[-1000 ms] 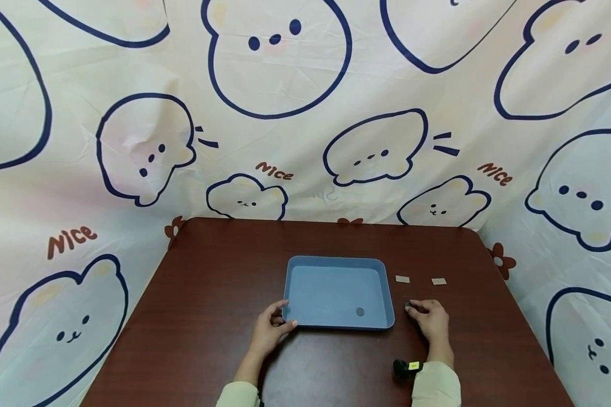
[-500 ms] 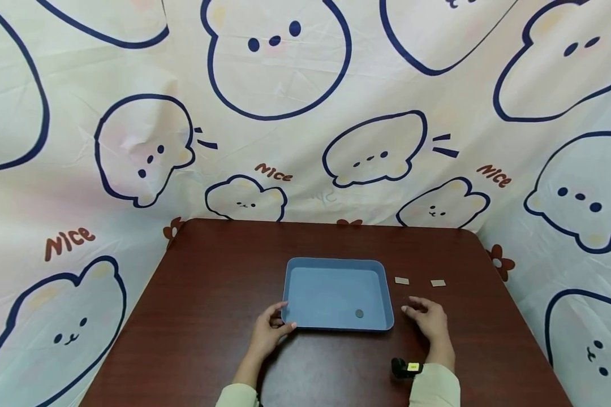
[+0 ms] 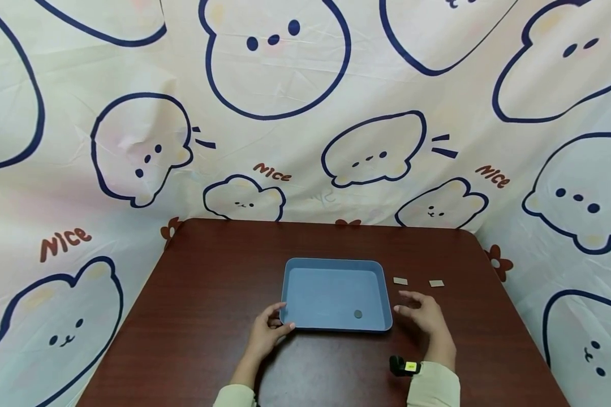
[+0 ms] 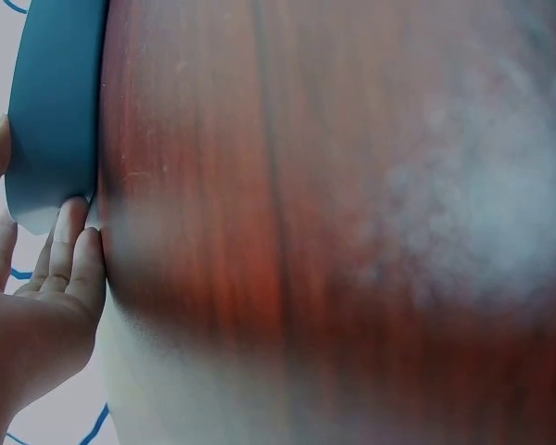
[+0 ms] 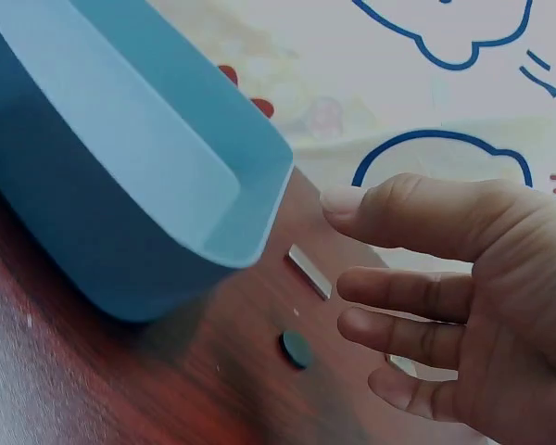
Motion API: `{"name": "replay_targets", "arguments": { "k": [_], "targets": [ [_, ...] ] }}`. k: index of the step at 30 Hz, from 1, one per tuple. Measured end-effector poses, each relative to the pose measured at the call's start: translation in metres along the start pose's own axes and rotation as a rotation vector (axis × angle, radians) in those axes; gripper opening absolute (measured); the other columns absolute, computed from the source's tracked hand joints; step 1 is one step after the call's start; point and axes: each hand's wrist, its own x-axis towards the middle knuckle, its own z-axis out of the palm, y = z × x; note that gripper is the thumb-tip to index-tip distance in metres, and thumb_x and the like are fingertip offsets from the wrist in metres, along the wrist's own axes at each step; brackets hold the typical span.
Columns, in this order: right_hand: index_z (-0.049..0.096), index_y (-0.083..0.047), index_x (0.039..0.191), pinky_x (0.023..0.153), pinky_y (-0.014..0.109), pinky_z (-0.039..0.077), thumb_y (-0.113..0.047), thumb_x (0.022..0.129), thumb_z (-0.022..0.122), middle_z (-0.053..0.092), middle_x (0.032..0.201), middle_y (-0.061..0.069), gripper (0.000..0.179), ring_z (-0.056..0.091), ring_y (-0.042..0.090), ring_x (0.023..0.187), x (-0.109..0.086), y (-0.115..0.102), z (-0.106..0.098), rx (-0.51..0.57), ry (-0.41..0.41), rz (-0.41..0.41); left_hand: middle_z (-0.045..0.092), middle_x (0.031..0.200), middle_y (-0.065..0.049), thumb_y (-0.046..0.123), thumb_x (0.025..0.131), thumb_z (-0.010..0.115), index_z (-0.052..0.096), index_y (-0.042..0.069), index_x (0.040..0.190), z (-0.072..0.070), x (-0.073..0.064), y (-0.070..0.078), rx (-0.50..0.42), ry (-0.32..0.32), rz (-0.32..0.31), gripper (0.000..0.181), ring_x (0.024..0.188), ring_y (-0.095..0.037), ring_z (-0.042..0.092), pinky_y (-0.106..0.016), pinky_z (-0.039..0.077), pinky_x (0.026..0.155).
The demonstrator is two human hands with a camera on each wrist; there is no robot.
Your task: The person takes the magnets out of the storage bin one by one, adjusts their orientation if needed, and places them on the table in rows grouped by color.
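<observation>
My left hand (image 3: pixel 267 330) holds the near left corner of a light blue tray (image 3: pixel 331 291), thumb at the front edge and fingers at the side. In the left wrist view its fingertips touch the tray's wall (image 4: pixel 60 102). Inside the tray lies a small dark grey disc (image 3: pixel 358 314). Right of the tray, my right hand (image 3: pixel 427 316) hovers with thumb and fingers spread, gripping nothing. Another dark disc (image 5: pixel 296 349) shows on the table near its fingers in the right wrist view; the hand hides it in the head view.
Two small pale rectangular pieces, a left one (image 3: pixel 400 281) and a right one (image 3: pixel 436 284), lie beyond the right hand on the brown table (image 3: pixel 224 271). A cartoon-printed cloth (image 3: pixel 305 141) hangs behind and beside the table.
A second ago the right hand's fingertips pinched a dark disc; now they are spread apart and the hand has shifted slightly left towards the tray. The left hand stays on the tray.
</observation>
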Motion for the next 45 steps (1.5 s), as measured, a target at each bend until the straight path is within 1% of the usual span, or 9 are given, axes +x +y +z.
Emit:
{"name": "replay_targets", "arguments": {
  "k": [11, 16, 22, 30, 35, 38, 41, 43, 45],
  "targets": [
    [0.06, -0.003, 0.124, 0.076, 0.042, 0.048, -0.012, 0.08, 0.074, 0.061, 0.11, 0.016, 0.047, 0.057, 0.03, 0.097, 0.005, -0.02, 0.009, 0.058, -0.012, -0.029, 0.051, 0.117, -0.02, 0.02, 0.077, 0.079, 0.057, 0.009, 0.127, -0.002, 0.001, -0.001, 0.015, -0.001, 0.009, 0.055, 0.09, -0.025, 0.054, -0.033, 0.048, 0.064],
    [0.06, -0.001, 0.123, 0.074, 0.04, 0.049, -0.012, 0.079, 0.075, 0.062, 0.107, 0.017, 0.048, 0.057, 0.027, 0.092, 0.009, -0.029, 0.015, 0.064, -0.004, -0.064, 0.051, 0.119, -0.02, 0.019, 0.077, 0.079, 0.057, 0.009, 0.127, -0.002, 0.0, 0.001, 0.015, -0.002, 0.003, 0.055, 0.091, -0.026, 0.054, -0.033, 0.048, 0.064],
    [0.059, -0.002, 0.124, 0.071, 0.037, 0.05, -0.014, 0.08, 0.075, 0.059, 0.112, 0.021, 0.049, 0.058, 0.026, 0.091, 0.011, -0.035, 0.024, 0.074, -0.008, -0.112, 0.051, 0.118, -0.021, 0.019, 0.076, 0.079, 0.057, 0.009, 0.127, -0.002, 0.0, 0.001, 0.004, -0.005, 0.006, 0.056, 0.091, -0.026, 0.054, -0.033, 0.048, 0.065],
    [0.059, 0.001, 0.123, 0.071, 0.037, 0.05, -0.009, 0.078, 0.076, 0.059, 0.109, 0.02, 0.049, 0.059, 0.025, 0.091, 0.013, -0.037, 0.037, 0.171, -0.073, -0.139, 0.05, 0.118, -0.021, 0.02, 0.077, 0.079, 0.057, 0.008, 0.127, -0.002, 0.0, 0.0, -0.002, -0.012, 0.022, 0.056, 0.091, -0.026, 0.054, -0.032, 0.048, 0.064],
    [0.057, 0.003, 0.123, 0.068, 0.036, 0.048, -0.006, 0.079, 0.074, 0.059, 0.105, 0.02, 0.048, 0.056, 0.025, 0.088, 0.016, -0.044, 0.045, 0.177, -0.185, -0.169, 0.052, 0.116, -0.02, 0.02, 0.076, 0.079, 0.057, 0.008, 0.126, -0.002, -0.001, 0.0, 0.009, -0.004, 0.024, 0.056, 0.089, -0.025, 0.054, -0.033, 0.048, 0.063],
    [0.056, 0.006, 0.124, 0.067, 0.035, 0.047, -0.006, 0.079, 0.074, 0.059, 0.102, 0.02, 0.05, 0.056, 0.024, 0.087, 0.017, -0.046, 0.05, 0.167, -0.229, -0.192, 0.053, 0.115, -0.019, 0.02, 0.076, 0.079, 0.057, 0.008, 0.126, -0.001, -0.002, -0.001, 0.009, -0.004, 0.02, 0.056, 0.089, -0.024, 0.054, -0.033, 0.048, 0.063],
    [0.056, 0.006, 0.124, 0.066, 0.036, 0.048, -0.006, 0.078, 0.075, 0.058, 0.101, 0.018, 0.051, 0.055, 0.024, 0.085, 0.019, -0.045, 0.057, 0.173, -0.237, -0.182, 0.052, 0.116, -0.02, 0.021, 0.076, 0.079, 0.057, 0.008, 0.126, -0.002, -0.003, -0.001, 0.013, -0.005, 0.023, 0.056, 0.09, -0.025, 0.054, -0.033, 0.048, 0.064],
    [0.056, 0.004, 0.124, 0.065, 0.038, 0.048, -0.007, 0.077, 0.075, 0.058, 0.101, 0.016, 0.052, 0.054, 0.023, 0.085, 0.023, -0.038, 0.063, 0.182, -0.243, -0.165, 0.052, 0.117, -0.02, 0.021, 0.076, 0.079, 0.057, 0.008, 0.126, -0.002, -0.003, -0.001, 0.015, -0.005, 0.022, 0.056, 0.091, -0.025, 0.054, -0.033, 0.048, 0.065],
    [0.056, 0.003, 0.124, 0.066, 0.039, 0.049, -0.009, 0.078, 0.075, 0.058, 0.101, 0.015, 0.051, 0.056, 0.022, 0.084, 0.024, -0.036, 0.068, 0.21, -0.257, -0.128, 0.052, 0.117, -0.02, 0.021, 0.076, 0.079, 0.057, 0.008, 0.126, -0.002, -0.003, -0.001, 0.013, -0.005, 0.025, 0.056, 0.091, -0.026, 0.054, -0.033, 0.048, 0.065]
  ]
}}
